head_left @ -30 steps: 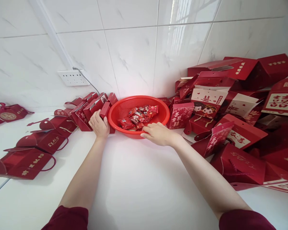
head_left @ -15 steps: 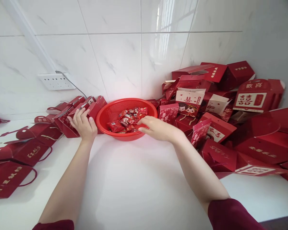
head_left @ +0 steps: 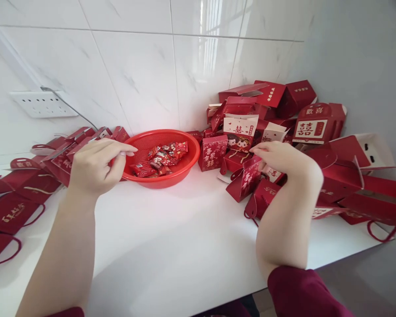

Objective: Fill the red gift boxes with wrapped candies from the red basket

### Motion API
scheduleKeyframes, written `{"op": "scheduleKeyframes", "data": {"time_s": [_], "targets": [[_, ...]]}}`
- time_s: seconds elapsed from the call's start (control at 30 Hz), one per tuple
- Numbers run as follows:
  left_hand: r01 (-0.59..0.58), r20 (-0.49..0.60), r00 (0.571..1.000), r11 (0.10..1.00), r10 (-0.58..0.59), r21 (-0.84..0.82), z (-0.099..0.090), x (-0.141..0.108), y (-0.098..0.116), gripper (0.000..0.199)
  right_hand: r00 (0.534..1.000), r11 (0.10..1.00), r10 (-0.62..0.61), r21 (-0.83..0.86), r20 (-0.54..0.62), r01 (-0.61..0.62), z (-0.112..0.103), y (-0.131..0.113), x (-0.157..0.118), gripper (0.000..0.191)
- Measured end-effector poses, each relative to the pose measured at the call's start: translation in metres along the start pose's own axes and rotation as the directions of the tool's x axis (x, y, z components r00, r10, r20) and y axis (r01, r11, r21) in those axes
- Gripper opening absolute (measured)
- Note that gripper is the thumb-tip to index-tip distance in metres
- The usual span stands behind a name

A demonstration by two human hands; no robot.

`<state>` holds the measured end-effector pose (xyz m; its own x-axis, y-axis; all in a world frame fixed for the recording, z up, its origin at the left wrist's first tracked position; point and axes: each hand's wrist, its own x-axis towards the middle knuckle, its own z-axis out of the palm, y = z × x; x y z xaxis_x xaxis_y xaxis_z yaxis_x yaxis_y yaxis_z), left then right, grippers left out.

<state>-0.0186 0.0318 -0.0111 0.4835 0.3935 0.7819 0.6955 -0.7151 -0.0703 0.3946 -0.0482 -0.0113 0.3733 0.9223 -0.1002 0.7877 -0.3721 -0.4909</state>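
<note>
My left hand [head_left: 91, 168] hovers loosely curled just left of the red plastic basket [head_left: 185, 164], fingertips near its rim, with nothing visible in it. The basket holds several red-wrapped candies [head_left: 160, 157]. My right hand [head_left: 284, 159] is over the pile of red gift boxes [head_left: 303, 127] on the right. Its fingertips are at the top flap of a small red gift box [head_left: 246, 181] at the pile's front edge. Whether the fingers grip that box is hidden by the hand.
A row of red handled gift boxes [head_left: 9, 211] lies along the left of the white counter [head_left: 185, 237]. A white wall socket with a cable [head_left: 41, 103] sits on the tiled wall. The counter's front edge [head_left: 343, 251] drops off at the lower right.
My right hand left the basket and moved right to the box pile. My left hand let go of the boxes beside the basket and drew back. The view turned to the right.
</note>
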Motion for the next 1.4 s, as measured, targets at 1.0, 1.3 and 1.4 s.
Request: {"op": "scheduleKeyframes", "data": {"time_s": [1.0, 1.3, 1.4], "targets": [[0.216, 0.778, 0.615, 0.92, 0.132, -0.327, -0.001, 0.005, 0.052, 0.027, 0.393, 0.474, -0.866, 0.252, 0.311, 0.844, 0.072, -0.107, -0.034, 0.018], [0.293, 0.795, 0.607, 0.93, -0.003, -0.22, -0.005, 0.005, 0.053, 0.029, 0.45, 0.523, -0.836, 0.209, 0.314, 0.826, 0.079, -0.108, -0.034, 0.028], [0.334, 0.812, 0.583, 0.91, 0.004, -0.245, -0.003, 0.005, 0.053, 0.028, 0.435, 0.511, -0.838, 0.198, 0.328, 0.836, 0.086, -0.108, -0.03, 0.03]]}}
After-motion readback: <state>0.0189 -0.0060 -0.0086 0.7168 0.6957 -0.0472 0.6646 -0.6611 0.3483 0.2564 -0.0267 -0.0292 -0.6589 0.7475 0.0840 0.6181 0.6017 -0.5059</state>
